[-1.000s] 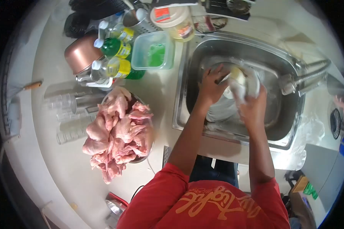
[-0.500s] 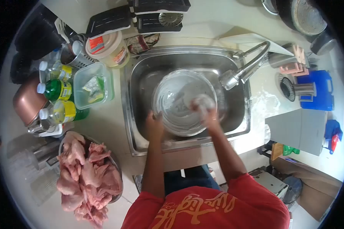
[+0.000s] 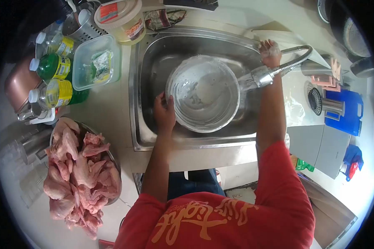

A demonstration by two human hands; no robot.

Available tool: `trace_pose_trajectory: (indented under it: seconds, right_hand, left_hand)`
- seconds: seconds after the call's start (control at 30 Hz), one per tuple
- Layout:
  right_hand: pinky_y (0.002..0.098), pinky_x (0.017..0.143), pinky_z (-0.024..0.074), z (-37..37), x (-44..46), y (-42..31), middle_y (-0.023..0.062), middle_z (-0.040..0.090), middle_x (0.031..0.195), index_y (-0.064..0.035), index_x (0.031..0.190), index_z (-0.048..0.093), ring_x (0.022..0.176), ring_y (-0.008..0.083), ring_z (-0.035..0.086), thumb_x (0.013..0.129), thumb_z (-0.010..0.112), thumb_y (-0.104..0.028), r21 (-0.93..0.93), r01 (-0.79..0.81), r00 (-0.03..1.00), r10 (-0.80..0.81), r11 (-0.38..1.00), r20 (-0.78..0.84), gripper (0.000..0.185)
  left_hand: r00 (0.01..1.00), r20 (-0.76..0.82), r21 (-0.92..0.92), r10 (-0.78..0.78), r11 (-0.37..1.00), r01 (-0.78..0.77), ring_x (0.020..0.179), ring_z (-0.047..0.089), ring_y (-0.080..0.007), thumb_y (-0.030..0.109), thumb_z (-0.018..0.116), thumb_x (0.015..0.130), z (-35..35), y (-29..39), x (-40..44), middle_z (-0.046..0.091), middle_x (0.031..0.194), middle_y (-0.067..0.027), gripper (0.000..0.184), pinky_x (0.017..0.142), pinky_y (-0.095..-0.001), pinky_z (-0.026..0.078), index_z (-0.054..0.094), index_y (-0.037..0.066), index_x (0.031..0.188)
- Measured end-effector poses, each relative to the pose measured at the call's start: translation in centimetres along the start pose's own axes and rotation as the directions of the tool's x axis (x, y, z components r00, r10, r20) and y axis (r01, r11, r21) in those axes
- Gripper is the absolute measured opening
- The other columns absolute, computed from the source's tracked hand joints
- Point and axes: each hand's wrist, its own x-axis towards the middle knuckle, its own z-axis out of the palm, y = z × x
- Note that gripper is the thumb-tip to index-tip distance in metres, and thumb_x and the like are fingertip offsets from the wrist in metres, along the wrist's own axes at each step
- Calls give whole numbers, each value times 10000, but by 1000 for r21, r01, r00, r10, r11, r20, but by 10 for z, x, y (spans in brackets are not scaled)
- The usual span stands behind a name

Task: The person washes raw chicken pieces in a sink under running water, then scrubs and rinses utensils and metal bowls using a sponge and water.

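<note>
A round bowl stands in the steel sink, its inside smeared with whitish suds and some cloudy liquid at the bottom. My left hand grips the bowl's left rim, thumb and fingers on either side of the edge. Beyond the sink's back right corner, my right hand is closed around the faucet handle, which its fingers mostly hide. The faucet has a flexible metal neck, and its head points left toward the bowl. A clear blur, apparently water, shows at the spout.
Left of the sink are a plastic tub with a soapy sponge, several dish-soap bottles and a lidded bucket. Raw chicken pieces are heaped in a basin at the lower left. A black strainer lies at the right.
My right hand has left the inside of the bowl and moved up and right to the faucet handle. My left hand stays at the bowl's left rim. The view has shifted.
</note>
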Motion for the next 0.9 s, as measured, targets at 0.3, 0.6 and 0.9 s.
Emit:
trace_pose_trajectory:
  seconds: [0.3,0.6,0.9]
  right_hand:
    - [346,773,527,105,-198,-44,123,628,984,12,1159,487,852,199,621,976,474,-238,-342,528,818,-574,777,-40,310]
    - [427,768,519,94,-189,47,137,611,1066,-42,1121,546,909,322,635,983,383,-452,292,30,990,-68,956,120,462]
    - [501,1001,366,38,-192,230,193,412,1406,-175,1351,458,1243,357,446,878,524,-358,-479,874,482,273,-81,833,512]
  left_hand:
    - [1000,-17,-124,-26,992,23,711,582,-119,190,642,919,0,0,3,638,781,-55,204,676,-274,466,620,0,988]
    - [1000,-3,-183,30,983,-31,709,535,-78,182,611,945,3,-7,4,589,766,-2,193,644,-246,439,589,3,1014]
    - [1000,28,-135,-4,991,8,695,557,-104,182,595,950,0,5,4,613,784,-39,174,645,-275,449,574,11,980]
